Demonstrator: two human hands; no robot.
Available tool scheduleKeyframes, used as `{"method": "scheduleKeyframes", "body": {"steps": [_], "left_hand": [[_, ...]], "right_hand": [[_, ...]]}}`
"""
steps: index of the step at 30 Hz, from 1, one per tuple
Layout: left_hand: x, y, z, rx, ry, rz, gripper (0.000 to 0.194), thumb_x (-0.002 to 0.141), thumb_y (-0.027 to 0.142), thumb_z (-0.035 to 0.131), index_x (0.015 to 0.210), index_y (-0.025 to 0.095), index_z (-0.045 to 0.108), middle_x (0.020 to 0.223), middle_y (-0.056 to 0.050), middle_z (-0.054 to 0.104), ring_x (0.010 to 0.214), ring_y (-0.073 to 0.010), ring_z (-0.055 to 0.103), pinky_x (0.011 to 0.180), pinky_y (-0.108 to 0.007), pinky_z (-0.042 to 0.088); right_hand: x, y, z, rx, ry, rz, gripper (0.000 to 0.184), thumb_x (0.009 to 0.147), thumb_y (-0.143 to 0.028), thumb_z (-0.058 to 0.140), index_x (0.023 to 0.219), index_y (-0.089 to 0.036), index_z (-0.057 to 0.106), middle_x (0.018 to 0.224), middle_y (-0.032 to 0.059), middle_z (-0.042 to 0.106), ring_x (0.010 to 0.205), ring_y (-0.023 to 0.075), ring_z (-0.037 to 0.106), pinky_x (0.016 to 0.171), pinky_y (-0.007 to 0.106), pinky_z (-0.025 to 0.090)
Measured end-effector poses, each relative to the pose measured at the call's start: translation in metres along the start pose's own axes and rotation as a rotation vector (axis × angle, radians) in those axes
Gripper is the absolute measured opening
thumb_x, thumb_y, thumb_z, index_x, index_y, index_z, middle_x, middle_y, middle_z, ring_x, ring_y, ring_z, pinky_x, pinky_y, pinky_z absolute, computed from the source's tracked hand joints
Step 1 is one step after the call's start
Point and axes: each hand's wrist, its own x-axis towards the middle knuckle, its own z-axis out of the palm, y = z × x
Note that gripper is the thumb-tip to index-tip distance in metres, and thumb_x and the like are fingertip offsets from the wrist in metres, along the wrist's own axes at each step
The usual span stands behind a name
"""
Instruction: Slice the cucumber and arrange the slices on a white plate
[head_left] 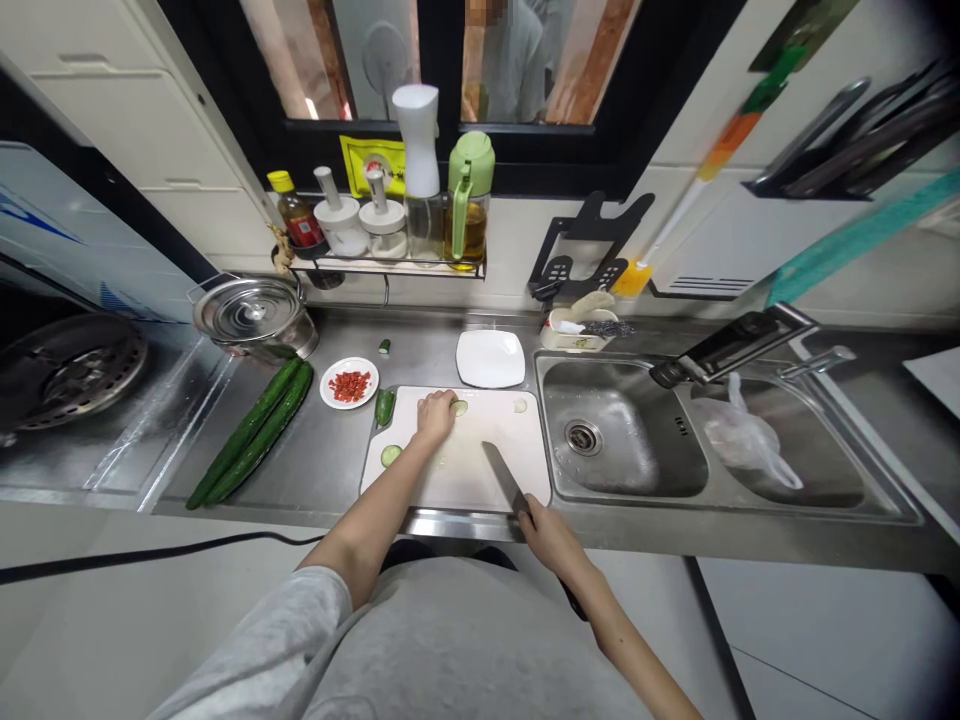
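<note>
My left hand rests on the white cutting board with its fingers curled around a cucumber piece, mostly hidden except its pale cut face. Gripped by its handle in my right hand is a kitchen knife, its blade pointing away over the board, apart from the cucumber. Another cucumber piece shows a cut face at the board's left side. A green cucumber chunk lies at the upper left corner, and a small pale scrap at the upper right.
Two whole cucumbers lie left of a small plate of chopped red pieces. Behind the board are a white square plate and a cucumber end. A lidded steel pot stands back left; a double sink is right.
</note>
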Motion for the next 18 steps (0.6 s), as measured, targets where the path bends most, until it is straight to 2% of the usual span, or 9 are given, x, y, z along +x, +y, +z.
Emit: {"method": "scheduleKeyframes", "body": {"steps": [5, 9, 13, 18], "left_hand": [[-0.012, -0.008, -0.011, -0.101, -0.006, -0.056, 0.027, 0.086, 0.018, 0.044, 0.101, 0.028, 0.064, 0.103, -0.001, 0.069, 0.101, -0.0209, 0.058, 0.091, -0.034, 0.035], [-0.027, -0.023, -0.021, -0.141, -0.104, -0.108, 0.024, 0.084, 0.023, 0.048, 0.1, 0.027, 0.066, 0.097, 0.0, 0.071, 0.095, -0.0195, 0.061, 0.091, -0.033, 0.036], [-0.042, -0.037, -0.025, -0.1, -0.21, -0.11, 0.022, 0.081, 0.022, 0.051, 0.094, 0.026, 0.068, 0.097, 0.0, 0.071, 0.095, -0.0197, 0.061, 0.091, -0.035, 0.035], [-0.052, -0.045, -0.024, -0.034, -0.229, -0.109, 0.024, 0.081, 0.02, 0.048, 0.091, 0.025, 0.069, 0.096, -0.002, 0.072, 0.096, -0.0215, 0.06, 0.093, -0.04, 0.032]], "right_hand": [[0.004, -0.003, -0.001, -0.046, -0.011, 0.004, 0.022, 0.093, -0.023, 0.034, 0.106, -0.015, 0.051, 0.087, 0.009, 0.065, 0.08, 0.0183, 0.059, 0.062, 0.024, 0.026], [0.007, -0.007, 0.0, -0.069, -0.017, -0.009, 0.023, 0.094, -0.025, 0.034, 0.108, -0.016, 0.05, 0.088, 0.0083, 0.065, 0.08, 0.0179, 0.059, 0.062, 0.024, 0.026], [0.007, -0.014, -0.002, -0.087, -0.026, -0.028, 0.024, 0.095, -0.026, 0.033, 0.109, -0.016, 0.05, 0.089, 0.0091, 0.066, 0.082, 0.0182, 0.059, 0.062, 0.025, 0.026], [0.006, -0.033, -0.003, -0.145, -0.043, -0.052, 0.023, 0.095, -0.024, 0.032, 0.108, -0.016, 0.05, 0.091, 0.0108, 0.066, 0.084, 0.019, 0.06, 0.064, 0.026, 0.026]]}}
